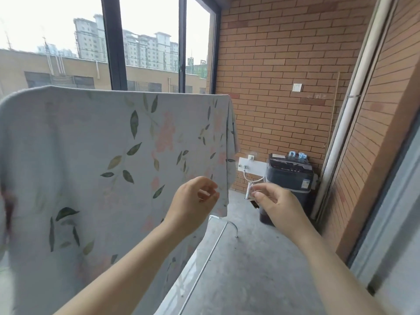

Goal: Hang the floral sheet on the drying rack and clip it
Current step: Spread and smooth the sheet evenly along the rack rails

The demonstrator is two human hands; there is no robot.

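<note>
The floral sheet (109,160), pale with green leaves and pink flowers, hangs over the top bar of the drying rack and covers it. Only the rack's white lower frame (223,228) shows below the sheet's right corner. My left hand (195,198) hovers in front of the sheet's lower right edge, fingers loosely curled, holding nothing. My right hand (272,201) is just right of that edge, fingers apart and empty. Two blue clips (297,155) lie on top of the washing machine (288,178) beyond my right hand.
A brick wall (284,64) with a switch plate stands behind. White pipes (354,87) run up the right corner. A hose and tap (246,171) sit low on the wall. The concrete floor (250,269) stretches to the right of the rack. Large windows are behind the sheet.
</note>
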